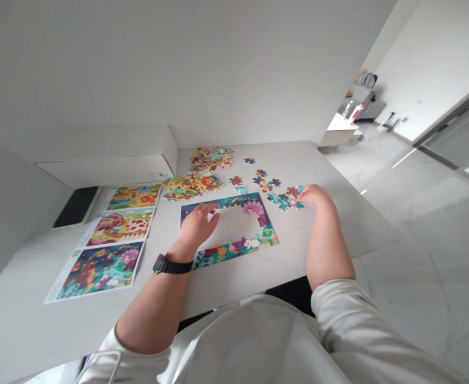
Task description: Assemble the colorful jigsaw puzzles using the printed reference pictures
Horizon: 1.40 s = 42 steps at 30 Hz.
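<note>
A half-built jigsaw frame (254, 213) with a blue, flowery border lies on the white table (338, 213) in front of me. My left hand (197, 224), a dark watch on its wrist, rests flat on the frame's left side with fingers spread over the bare middle. My right hand (313, 195) reaches to a small cluster of loose teal pieces (284, 200) right of the frame; its fingertips curl down onto them, and I cannot see whether a piece is pinched.
Heaps of loose pieces (194, 185) and a further heap (212, 157) lie beyond the frame, with scattered singles (264, 181). A sheet of three reference pictures (110, 240) lies at left. A white box (110, 154) stands at the back left. Tiled floor drops away at right.
</note>
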{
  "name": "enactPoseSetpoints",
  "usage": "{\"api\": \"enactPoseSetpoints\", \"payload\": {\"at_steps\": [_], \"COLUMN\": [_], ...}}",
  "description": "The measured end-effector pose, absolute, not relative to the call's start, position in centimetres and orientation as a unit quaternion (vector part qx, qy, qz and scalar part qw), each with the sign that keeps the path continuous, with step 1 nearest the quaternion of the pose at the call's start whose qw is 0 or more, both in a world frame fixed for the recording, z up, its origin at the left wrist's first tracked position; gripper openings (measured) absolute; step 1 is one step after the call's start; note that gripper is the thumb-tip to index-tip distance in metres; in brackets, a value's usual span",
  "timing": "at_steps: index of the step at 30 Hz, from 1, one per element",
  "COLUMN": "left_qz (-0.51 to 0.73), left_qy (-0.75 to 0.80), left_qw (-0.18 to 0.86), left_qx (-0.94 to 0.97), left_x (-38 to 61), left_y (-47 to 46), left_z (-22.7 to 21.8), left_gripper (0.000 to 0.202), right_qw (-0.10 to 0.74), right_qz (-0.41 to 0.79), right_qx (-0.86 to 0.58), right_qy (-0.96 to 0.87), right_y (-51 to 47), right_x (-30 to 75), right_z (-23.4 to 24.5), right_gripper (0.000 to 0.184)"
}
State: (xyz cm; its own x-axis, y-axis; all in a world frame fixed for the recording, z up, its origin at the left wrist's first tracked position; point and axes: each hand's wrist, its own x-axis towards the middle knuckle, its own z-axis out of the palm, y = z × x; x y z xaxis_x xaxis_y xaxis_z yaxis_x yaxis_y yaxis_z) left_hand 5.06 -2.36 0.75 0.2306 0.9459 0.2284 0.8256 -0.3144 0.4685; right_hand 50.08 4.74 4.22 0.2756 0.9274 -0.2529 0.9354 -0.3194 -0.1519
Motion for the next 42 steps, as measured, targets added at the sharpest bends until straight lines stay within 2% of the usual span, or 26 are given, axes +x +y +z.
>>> {"api": "enactPoseSetpoints", "payload": {"at_steps": [4, 10, 26, 34, 37, 42], "left_qz": [0.244, 0.24, 0.231, 0.226, 0.227, 0.239], "left_qy": [0.57, 0.58, 0.58, 0.586, 0.585, 0.578], "left_qw": [0.123, 0.128, 0.135, 0.14, 0.139, 0.141], "left_qx": [0.775, 0.768, 0.769, 0.765, 0.766, 0.767], "left_x": [5.1, 5.2, 5.3, 5.4, 5.4, 5.6], "left_y": [-2.5, -2.7, -2.7, -2.9, -2.8, -3.0], "left_z": [0.8, 1.2, 1.4, 1.5, 1.5, 1.5], "left_gripper": [0.037, 0.038, 0.039, 0.039, 0.038, 0.037], "right_qw": [0.07, 0.099, 0.085, 0.006, -0.08, -0.3], "right_qz": [-0.164, -0.166, -0.217, -0.216, -0.251, -0.306], "right_qx": [0.766, 0.755, 0.755, 0.779, 0.773, 0.721], "right_qy": [0.618, 0.627, 0.612, 0.589, 0.576, 0.545], "right_y": [4.5, 4.4, 4.1, 3.6, 3.4, 3.4], "right_x": [49.3, 48.8, 48.8, 48.9, 48.9, 46.7], "right_z": [4.2, 4.4, 4.8, 5.5, 5.9, 6.3], "right_gripper": [0.021, 0.026, 0.024, 0.015, 0.011, 0.024]}}
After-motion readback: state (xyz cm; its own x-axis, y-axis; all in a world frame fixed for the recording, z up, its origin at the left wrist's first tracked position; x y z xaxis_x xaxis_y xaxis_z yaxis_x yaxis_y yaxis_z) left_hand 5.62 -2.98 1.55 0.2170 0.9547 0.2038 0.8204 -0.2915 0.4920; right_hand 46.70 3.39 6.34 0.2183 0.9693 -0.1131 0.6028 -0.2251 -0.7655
